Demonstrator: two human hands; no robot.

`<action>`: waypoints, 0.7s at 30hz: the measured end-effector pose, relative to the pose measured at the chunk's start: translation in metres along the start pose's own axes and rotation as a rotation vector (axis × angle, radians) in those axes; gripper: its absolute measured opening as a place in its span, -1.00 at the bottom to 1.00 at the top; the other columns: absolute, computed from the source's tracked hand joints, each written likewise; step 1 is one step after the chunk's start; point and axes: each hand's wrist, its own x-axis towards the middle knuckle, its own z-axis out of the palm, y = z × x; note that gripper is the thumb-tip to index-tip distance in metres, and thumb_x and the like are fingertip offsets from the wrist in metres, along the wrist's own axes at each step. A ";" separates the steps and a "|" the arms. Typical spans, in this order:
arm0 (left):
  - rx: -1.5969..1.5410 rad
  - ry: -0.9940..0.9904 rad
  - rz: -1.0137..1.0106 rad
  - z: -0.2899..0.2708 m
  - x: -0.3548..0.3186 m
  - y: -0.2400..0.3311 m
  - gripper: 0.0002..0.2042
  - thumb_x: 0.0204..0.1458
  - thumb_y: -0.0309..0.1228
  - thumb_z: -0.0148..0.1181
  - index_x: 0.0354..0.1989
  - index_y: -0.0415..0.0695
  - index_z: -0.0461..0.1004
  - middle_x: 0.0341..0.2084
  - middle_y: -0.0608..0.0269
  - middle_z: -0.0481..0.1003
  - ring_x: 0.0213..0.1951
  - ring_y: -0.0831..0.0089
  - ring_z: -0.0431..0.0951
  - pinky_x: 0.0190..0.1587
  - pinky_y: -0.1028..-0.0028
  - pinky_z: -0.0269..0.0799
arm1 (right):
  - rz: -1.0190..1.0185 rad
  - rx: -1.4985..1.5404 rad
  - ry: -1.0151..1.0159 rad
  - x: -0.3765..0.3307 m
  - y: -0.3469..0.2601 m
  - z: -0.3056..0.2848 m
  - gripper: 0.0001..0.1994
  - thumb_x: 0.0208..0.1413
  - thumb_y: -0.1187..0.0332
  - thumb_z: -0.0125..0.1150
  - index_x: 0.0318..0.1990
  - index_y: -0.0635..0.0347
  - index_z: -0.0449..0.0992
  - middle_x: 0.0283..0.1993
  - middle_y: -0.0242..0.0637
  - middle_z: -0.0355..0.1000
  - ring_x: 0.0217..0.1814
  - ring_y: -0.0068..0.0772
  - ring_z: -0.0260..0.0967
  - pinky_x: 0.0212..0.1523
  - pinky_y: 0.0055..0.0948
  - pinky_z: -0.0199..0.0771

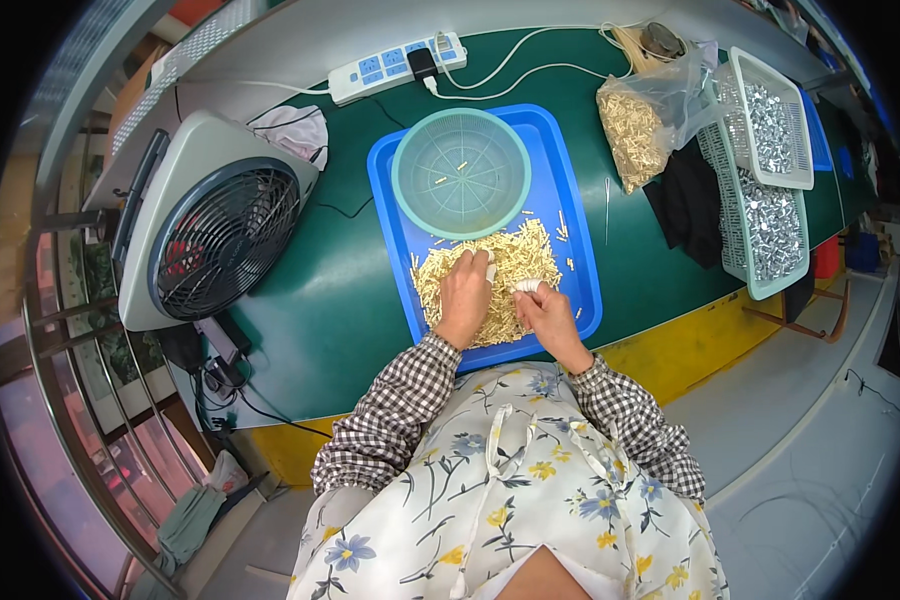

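A blue tray (582,250) lies before me with a heap of small pale-gold pieces (515,258) spread over its near half. My left hand (465,298) is down in the heap, its fingers curled, and its fingertips are hidden among the pieces. To its right, my right hand (548,316) is held in a pinch over the heap's right side; whatever lies between its fingers is too small to make out. White wrapping covers fingertips on both hands. A round green plastic basket (460,125) sits on the tray's far half with a few pieces inside.
At left stands a grey box fan (220,230). A white power strip (395,68) with cables lies at the back. On the right are a bag of similar pieces (630,135), black cloth (685,205), a thin metal rod (607,210) and stacked baskets (755,285) of silvery metal parts.
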 end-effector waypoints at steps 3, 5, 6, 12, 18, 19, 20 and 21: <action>-0.093 0.057 0.055 0.003 0.000 -0.007 -0.82 -0.15 -0.57 0.09 -0.31 -0.22 0.37 -0.50 0.07 0.37 -0.52 0.13 0.40 -0.47 0.28 0.35 | -0.007 -0.009 0.002 0.000 0.003 -0.002 -0.87 0.10 0.41 0.02 -0.36 0.31 0.42 -0.65 -0.44 0.31 -0.66 -0.72 0.17 -0.67 -0.63 0.15; -0.182 0.023 -0.015 0.000 -0.002 -0.010 -0.86 -0.10 -0.53 0.09 -0.32 -0.21 0.39 -0.52 0.11 0.38 -0.54 0.22 0.41 -0.49 0.32 0.35 | -0.007 -0.002 -0.002 -0.001 0.003 -0.001 -0.87 0.10 0.41 0.02 -0.36 0.31 0.42 -0.65 -0.43 0.31 -0.66 -0.71 0.17 -0.67 -0.62 0.16; -0.273 -0.010 -0.088 -0.002 -0.004 -0.011 -0.89 -0.04 -0.48 0.09 -0.33 -0.20 0.41 -0.53 0.16 0.40 -0.55 0.31 0.42 -0.50 0.36 0.36 | -0.006 0.002 -0.007 -0.002 0.001 0.000 -0.87 0.10 0.41 0.02 -0.36 0.31 0.42 -0.65 -0.42 0.32 -0.67 -0.71 0.17 -0.67 -0.62 0.16; -1.321 -0.399 -0.831 -0.025 -0.009 -0.016 -0.83 0.06 -0.44 0.05 -0.23 -0.27 0.37 -0.49 0.24 0.40 -0.56 0.51 0.38 -0.53 0.58 0.35 | 0.001 -0.035 -0.027 -0.005 -0.011 0.007 -0.86 0.09 0.41 0.03 -0.33 0.32 0.43 -0.65 -0.39 0.34 -0.68 -0.68 0.20 -0.67 -0.59 0.18; -1.879 -0.291 -0.998 -0.022 -0.020 -0.013 -0.82 0.11 -0.44 -0.02 -0.18 -0.28 0.34 -0.48 0.26 0.39 -0.51 0.58 0.39 -0.52 0.65 0.36 | -0.015 -0.064 -0.084 -0.008 -0.020 0.012 -0.87 0.11 0.43 0.01 -0.33 0.32 0.43 -0.62 -0.43 0.33 -0.65 -0.73 0.19 -0.66 -0.67 0.19; -1.918 -0.297 -1.005 -0.022 -0.021 -0.013 -0.82 0.11 -0.44 -0.02 -0.17 -0.28 0.33 -0.48 0.25 0.39 -0.51 0.56 0.39 -0.51 0.64 0.37 | -0.015 -0.068 -0.086 -0.008 -0.021 0.012 -0.87 0.11 0.43 0.01 -0.34 0.32 0.43 -0.61 -0.43 0.33 -0.65 -0.73 0.20 -0.66 -0.67 0.20; -1.919 -0.297 -1.004 -0.022 -0.021 -0.013 -0.82 0.11 -0.44 -0.02 -0.17 -0.28 0.33 -0.48 0.25 0.39 -0.51 0.56 0.39 -0.51 0.64 0.37 | -0.015 -0.069 -0.086 -0.008 -0.021 0.012 -0.87 0.11 0.43 0.01 -0.34 0.32 0.43 -0.61 -0.43 0.33 -0.65 -0.73 0.20 -0.66 -0.67 0.20; -1.916 -0.307 -1.000 -0.022 -0.021 -0.014 -0.82 0.11 -0.44 -0.02 -0.17 -0.28 0.33 -0.48 0.25 0.39 -0.50 0.56 0.39 -0.50 0.64 0.38 | -0.016 -0.068 -0.085 -0.009 -0.021 0.012 -0.87 0.11 0.43 0.01 -0.33 0.32 0.43 -0.62 -0.44 0.33 -0.65 -0.74 0.19 -0.66 -0.67 0.20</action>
